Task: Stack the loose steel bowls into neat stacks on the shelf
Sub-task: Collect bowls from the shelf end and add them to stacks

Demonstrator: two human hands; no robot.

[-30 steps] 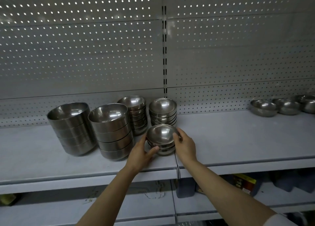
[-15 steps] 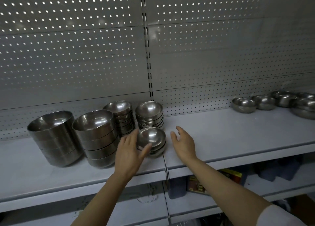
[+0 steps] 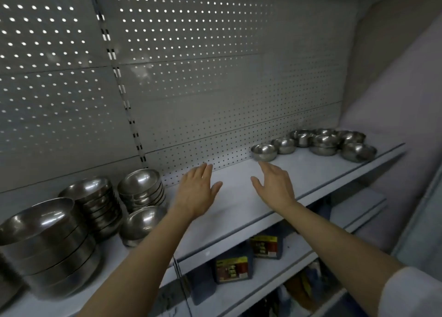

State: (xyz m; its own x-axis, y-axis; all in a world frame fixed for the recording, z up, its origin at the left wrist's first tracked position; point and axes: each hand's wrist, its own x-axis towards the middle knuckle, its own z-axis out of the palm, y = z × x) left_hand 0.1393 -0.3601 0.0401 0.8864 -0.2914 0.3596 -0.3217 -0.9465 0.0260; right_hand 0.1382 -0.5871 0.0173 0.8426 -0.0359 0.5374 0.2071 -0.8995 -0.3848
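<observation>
Stacks of steel bowls stand at the left of the grey shelf (image 3: 239, 211): a big stack (image 3: 45, 242) in front, two taller stacks (image 3: 95, 202) (image 3: 141, 187) behind, and a short front stack (image 3: 141, 223). Several loose steel bowls lie at the far right, the nearest one (image 3: 263, 151) just beyond my right hand. My left hand (image 3: 196, 192) and my right hand (image 3: 275, 187) hover over the bare middle of the shelf, fingers straight, holding nothing.
A perforated metal back panel (image 3: 215, 89) rises behind the shelf. A lower shelf holds dark blue packets with yellow labels (image 3: 232, 269). A pale wall or panel closes the right side (image 3: 394, 125).
Both hands let go of the short front stack and moved right over the bare shelf. The view swung right, bringing the loose bowls closer.
</observation>
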